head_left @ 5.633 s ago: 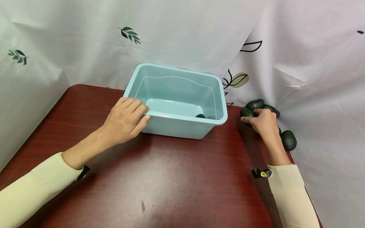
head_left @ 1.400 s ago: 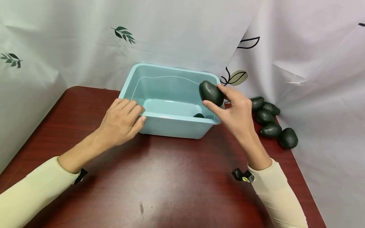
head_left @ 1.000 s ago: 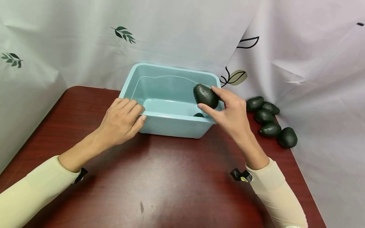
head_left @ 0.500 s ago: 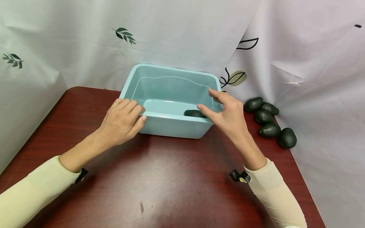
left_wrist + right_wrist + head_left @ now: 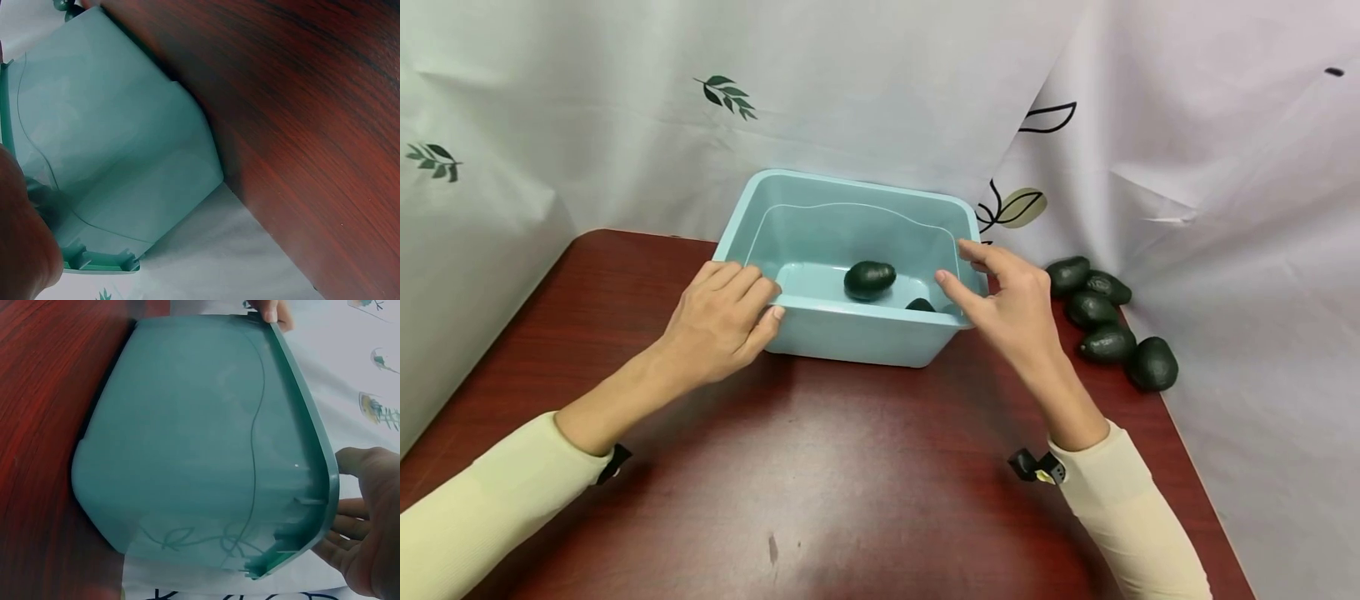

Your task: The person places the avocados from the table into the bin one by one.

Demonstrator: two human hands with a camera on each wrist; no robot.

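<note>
Hands [image 5: 722, 315] at bin [image 5: 853, 337], central avocado [image 5: 868, 282] lengthwise inside, narrow end right.

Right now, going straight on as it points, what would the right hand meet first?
Probably the blue tub, at its far inner wall; height is unclear, so the right hand might clear it.

Unlike a second ago, the right hand [image 5: 1013, 304] no longer grips an avocado [image 5: 869, 281]; its thumb and fingers stand apart. That avocado now lies inside the tub [image 5: 850, 333], near mid-frame, farther left than half a second ago.
</note>
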